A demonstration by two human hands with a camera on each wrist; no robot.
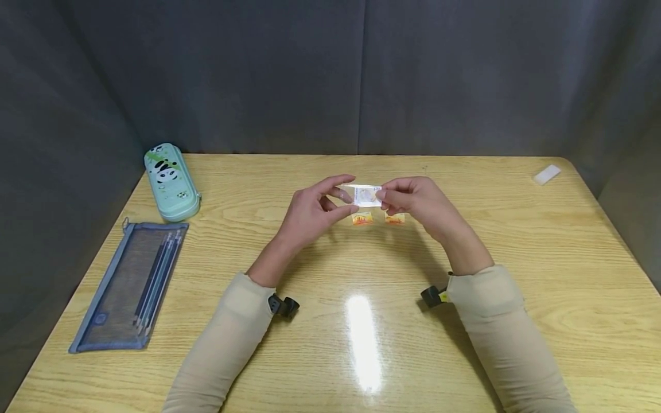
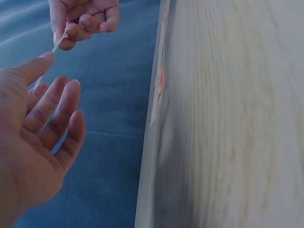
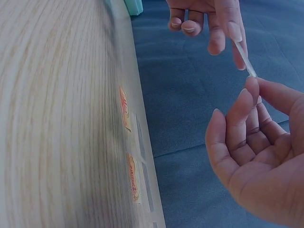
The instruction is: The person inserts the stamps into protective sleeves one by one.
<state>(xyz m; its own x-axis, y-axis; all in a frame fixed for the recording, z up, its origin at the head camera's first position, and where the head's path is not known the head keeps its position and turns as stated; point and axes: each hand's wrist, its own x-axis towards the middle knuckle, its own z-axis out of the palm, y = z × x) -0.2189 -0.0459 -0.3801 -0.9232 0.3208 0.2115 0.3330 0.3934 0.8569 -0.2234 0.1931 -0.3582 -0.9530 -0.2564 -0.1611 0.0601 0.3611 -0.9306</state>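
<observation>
Between both hands, above the table, is a small thin whitish card [image 1: 365, 196] with bluish print and a shiny, see-through edge. My right hand [image 1: 420, 203] pinches its right end between thumb and forefinger. At the left end, my left hand [image 1: 312, 212] has its thumb and forefinger on the card, the other fingers loosely bent. The wrist views show the card almost edge-on. Below the hands, two small orange and yellow printed pieces, a left one [image 1: 362, 218] and a right one [image 1: 395, 218], lie side by side on the table.
A mint panda pencil case [image 1: 178, 192] stands at the back left of the wooden table [image 1: 413, 355]. In front of it lies a blue mesh zip pouch [image 1: 121, 275] holding several pencils. A small white block [image 1: 547, 174], perhaps an eraser, lies at the back right.
</observation>
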